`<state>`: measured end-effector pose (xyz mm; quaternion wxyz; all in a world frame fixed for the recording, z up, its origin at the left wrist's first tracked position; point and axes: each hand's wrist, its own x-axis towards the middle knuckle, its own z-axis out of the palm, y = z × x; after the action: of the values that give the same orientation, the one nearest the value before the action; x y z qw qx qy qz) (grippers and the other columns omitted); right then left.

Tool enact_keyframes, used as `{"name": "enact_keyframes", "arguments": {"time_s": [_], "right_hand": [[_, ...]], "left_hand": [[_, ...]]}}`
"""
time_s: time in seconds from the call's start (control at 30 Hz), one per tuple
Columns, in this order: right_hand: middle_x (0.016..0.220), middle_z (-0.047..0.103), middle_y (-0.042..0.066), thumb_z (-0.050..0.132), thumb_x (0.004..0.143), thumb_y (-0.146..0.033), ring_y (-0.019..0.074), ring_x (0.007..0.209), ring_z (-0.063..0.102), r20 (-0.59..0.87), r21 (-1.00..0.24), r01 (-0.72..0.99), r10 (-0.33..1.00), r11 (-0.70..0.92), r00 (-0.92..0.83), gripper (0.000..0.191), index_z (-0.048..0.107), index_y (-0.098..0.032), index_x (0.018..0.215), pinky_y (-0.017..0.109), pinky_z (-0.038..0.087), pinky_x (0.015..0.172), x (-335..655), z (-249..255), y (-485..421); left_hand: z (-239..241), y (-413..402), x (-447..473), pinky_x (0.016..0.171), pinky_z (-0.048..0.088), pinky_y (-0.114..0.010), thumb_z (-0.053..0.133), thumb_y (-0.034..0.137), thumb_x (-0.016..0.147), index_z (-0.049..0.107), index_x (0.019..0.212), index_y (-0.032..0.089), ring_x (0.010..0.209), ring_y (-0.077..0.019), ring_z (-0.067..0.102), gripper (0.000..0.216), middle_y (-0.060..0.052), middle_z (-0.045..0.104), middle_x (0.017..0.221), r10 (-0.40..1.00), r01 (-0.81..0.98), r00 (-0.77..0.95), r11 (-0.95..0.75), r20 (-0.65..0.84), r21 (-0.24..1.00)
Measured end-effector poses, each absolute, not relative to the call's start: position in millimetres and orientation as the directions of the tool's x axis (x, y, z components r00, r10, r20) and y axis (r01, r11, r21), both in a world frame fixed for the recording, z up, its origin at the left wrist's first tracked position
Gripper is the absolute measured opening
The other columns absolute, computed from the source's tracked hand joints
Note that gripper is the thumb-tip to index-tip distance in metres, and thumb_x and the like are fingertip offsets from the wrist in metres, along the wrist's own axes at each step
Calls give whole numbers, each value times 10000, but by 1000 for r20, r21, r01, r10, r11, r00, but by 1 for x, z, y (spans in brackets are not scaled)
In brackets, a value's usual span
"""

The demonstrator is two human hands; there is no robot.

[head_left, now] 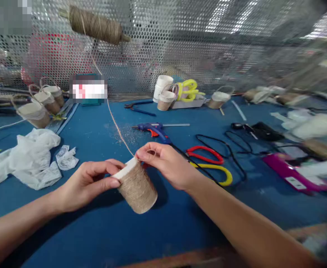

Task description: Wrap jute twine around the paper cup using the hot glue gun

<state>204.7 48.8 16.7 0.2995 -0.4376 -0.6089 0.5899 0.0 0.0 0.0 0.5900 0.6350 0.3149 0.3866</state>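
Bare hands: two, centre; left hand point(85, 184), right hand point(166, 163). Twine-wrapped cups: six. One held cup point(138, 188) at centre, three handled cups point(39, 118) at left, one small cup point(163, 105) at upper centre, one farther cup point(217, 101) right of that. White cups point(161, 88), upper centre: nested, number unclear. Twine spool point(96, 26): one, upper left. Glue gun point(155, 129): one, centre. Pliers point(141, 110): one pair, above it. Handle loops right of centre: two, red loop point(190, 152), yellow loop point(228, 178).
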Motion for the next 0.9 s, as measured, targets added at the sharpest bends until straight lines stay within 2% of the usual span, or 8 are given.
{"name": "enact_keyframes", "arguments": {"time_s": [0.23,0.43,0.6,0.7,0.8,0.9], "right_hand": [[768,537,2,642,741,-377,106,714,508,-294,-943,19,808,-331,-511,253,494,-172,748,242,397,637,203,13,45],[689,463,-35,619,754,-435,98,652,468,-319,-925,-2,780,-380,-538,294,454,-193,760,234,372,592,200,10,41],[677,434,-33,554,789,-450,100,617,415,-236,-967,31,855,-251,-462,279,459,-190,752,248,354,571,197,4,42],[667,427,-33,506,813,-442,105,610,409,-162,-987,74,903,-144,-398,262,448,-194,750,258,351,570,196,2,44],[659,423,-31,451,841,-436,113,598,416,-80,-980,201,930,-7,-359,252,434,-202,751,269,358,567,195,2,43],[685,470,-12,407,869,-409,131,627,458,21,-916,365,926,169,-377,223,433,-203,788,281,382,585,195,5,39]], "left_hand": [[0,0,0,800,438,-211,571,128,811,645,763,157,911,-134,568,93,-35,640,957,862,-92,486,-112,142,989],[-1,0,-1,796,437,-223,578,130,802,641,761,153,916,-140,567,79,-44,635,976,872,-49,470,-130,138,990],[-3,4,0,819,423,-236,571,145,804,609,743,142,903,-135,568,72,-48,632,967,877,30,455,-185,151,982],[-3,7,-1,873,407,-276,573,178,802,598,823,139,945,-156,562,51,-68,623,1003,872,95,463,-225,156,970],[-2,7,-1,914,390,-320,610,223,771,588,913,128,998,-193,546,172,-86,615,1023,862,185,492,-242,124,953],[-1,7,2,885,404,-342,638,281,739,588,926,116,955,-210,553,255,-86,620,964,871,263,485,-229,77,937]]}}
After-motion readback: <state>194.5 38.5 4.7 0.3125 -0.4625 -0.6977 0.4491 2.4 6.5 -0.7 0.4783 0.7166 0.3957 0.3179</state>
